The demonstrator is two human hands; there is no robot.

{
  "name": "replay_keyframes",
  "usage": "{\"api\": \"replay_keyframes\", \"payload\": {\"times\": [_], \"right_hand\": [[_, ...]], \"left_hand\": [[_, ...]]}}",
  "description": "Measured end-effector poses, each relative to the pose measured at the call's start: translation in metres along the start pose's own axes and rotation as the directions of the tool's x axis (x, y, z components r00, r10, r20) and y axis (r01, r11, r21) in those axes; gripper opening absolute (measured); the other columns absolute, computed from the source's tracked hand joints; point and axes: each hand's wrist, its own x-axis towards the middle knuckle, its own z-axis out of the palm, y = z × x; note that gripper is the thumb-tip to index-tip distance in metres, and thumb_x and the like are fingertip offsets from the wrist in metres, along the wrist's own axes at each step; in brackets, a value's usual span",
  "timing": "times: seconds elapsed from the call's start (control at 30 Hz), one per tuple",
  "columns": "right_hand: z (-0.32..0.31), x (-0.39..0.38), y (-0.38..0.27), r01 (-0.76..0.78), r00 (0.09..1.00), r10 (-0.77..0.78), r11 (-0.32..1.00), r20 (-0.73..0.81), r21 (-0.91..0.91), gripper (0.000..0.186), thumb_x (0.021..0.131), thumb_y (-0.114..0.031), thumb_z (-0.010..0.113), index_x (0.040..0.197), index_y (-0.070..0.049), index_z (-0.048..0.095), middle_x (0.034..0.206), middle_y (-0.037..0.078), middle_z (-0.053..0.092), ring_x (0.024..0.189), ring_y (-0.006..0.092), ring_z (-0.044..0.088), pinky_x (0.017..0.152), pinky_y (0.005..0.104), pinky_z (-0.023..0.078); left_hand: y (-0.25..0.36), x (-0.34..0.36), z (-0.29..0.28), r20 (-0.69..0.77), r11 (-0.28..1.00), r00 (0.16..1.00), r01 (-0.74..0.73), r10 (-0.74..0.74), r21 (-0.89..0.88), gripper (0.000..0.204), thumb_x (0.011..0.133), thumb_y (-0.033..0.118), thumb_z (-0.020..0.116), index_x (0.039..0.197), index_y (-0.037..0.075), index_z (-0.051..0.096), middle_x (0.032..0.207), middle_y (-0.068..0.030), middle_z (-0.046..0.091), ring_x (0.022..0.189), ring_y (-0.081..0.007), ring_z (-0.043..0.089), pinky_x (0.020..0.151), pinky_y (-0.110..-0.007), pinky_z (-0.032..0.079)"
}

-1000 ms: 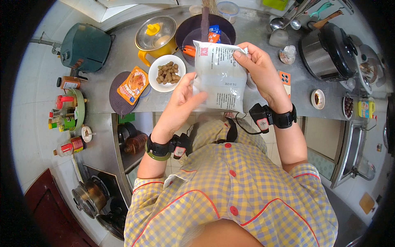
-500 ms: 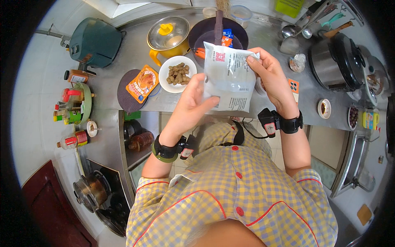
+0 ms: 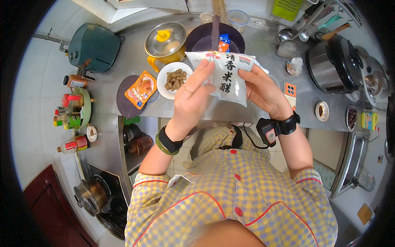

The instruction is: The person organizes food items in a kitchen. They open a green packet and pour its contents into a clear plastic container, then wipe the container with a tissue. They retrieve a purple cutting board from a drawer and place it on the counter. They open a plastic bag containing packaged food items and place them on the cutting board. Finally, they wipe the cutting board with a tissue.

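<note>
Both hands up over the front edge of the grey surface [image 3: 263, 45], squeezed tight on a soft white bag [image 3: 228, 76] (dark letters on its front). Left hand [image 3: 192, 99] gripping the bag's left side, fingers curled over it. Right hand [image 3: 263, 91] clamped on the right side. Under the bag, further back on the surface, a dark pan [image 3: 205, 39]. Just left of the bag, a white bowl of brown bits [image 3: 174, 74]. Behind that, a yellow pot with a glass lid [image 3: 166, 41]. Near the left edge, an orange packet [image 3: 141, 89] on a dark round mat [image 3: 125, 99].
</note>
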Motion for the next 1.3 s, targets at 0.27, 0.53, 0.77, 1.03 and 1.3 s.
{"api": "replay_keyframes", "payload": {"times": [0.27, 0.53, 0.77, 1.03, 1.3], "right_hand": [[-0.009, -0.001, -0.004, 0.106, 0.99, -0.108, 0.994, -0.088, -0.032, 0.043, 0.084, 0.002, 0.051, 0.126, -0.004, 0.044, 0.116, 0.008, 0.057, 0.104, 0.0177, 0.057, 0.089, 0.034, 0.048], [-0.003, 0.0, -0.009, 0.131, 0.989, -0.136, 0.987, -0.053, -0.093, 0.049, 0.085, 0.003, 0.047, 0.133, -0.007, 0.04, 0.122, 0.004, 0.054, 0.109, 0.0132, 0.052, 0.092, 0.0295, 0.044], [-0.005, 0.003, -0.007, 0.109, 0.992, -0.115, 0.987, -0.05, -0.119, 0.045, 0.086, 0.001, 0.049, 0.13, -0.006, 0.043, 0.12, 0.004, 0.055, 0.109, 0.0137, 0.053, 0.092, 0.0291, 0.044], [-0.004, 0.007, -0.005, 0.116, 0.992, -0.123, 0.983, -0.039, -0.141, 0.042, 0.086, 0.003, 0.049, 0.128, -0.003, 0.043, 0.119, 0.008, 0.056, 0.106, 0.0155, 0.055, 0.091, 0.0303, 0.046], [-0.008, 0.01, -0.001, 0.115, 0.993, -0.112, 0.977, 0.022, -0.179, 0.044, 0.084, 0.002, 0.056, 0.126, -0.004, 0.044, 0.118, 0.005, 0.056, 0.107, 0.0133, 0.054, 0.092, 0.0292, 0.043]], "left_hand": [[-0.005, -0.003, 0.013, -0.117, 0.928, 0.934, 0.309, -0.338, -0.21, 0.06, 0.065, -0.01, 0.062, 0.12, 0.003, 0.041, 0.121, -0.0235, 0.051, 0.114, -0.0303, 0.051, 0.094, -0.038, 0.043], [-0.017, -0.012, 0.002, 0.426, 0.354, 0.709, 0.672, -0.562, -0.651, 0.054, 0.077, -0.001, 0.057, 0.127, -0.001, 0.035, 0.115, -0.0107, 0.057, 0.102, -0.0171, 0.058, 0.083, -0.031, 0.047], [-0.017, -0.011, 0.0, 0.457, 0.159, 0.658, 0.656, -0.599, -0.737, 0.045, 0.09, 0.023, 0.056, 0.125, 0.002, 0.038, 0.111, -0.0092, 0.059, 0.096, -0.0175, 0.06, 0.074, -0.033, 0.051], [-0.015, -0.014, -0.009, 0.444, 0.183, 0.671, 0.65, -0.595, -0.737, 0.04, 0.089, 0.011, 0.056, 0.124, 0.004, 0.038, 0.11, -0.0091, 0.058, 0.094, -0.0153, 0.06, 0.073, -0.029, 0.052], [-0.01, -0.013, -0.017, 0.42, 0.231, 0.688, 0.644, -0.592, -0.729, 0.04, 0.087, 0.002, 0.055, 0.123, 0.004, 0.039, 0.116, -0.0089, 0.055, 0.098, -0.0142, 0.057, 0.072, -0.029, 0.053]]}}
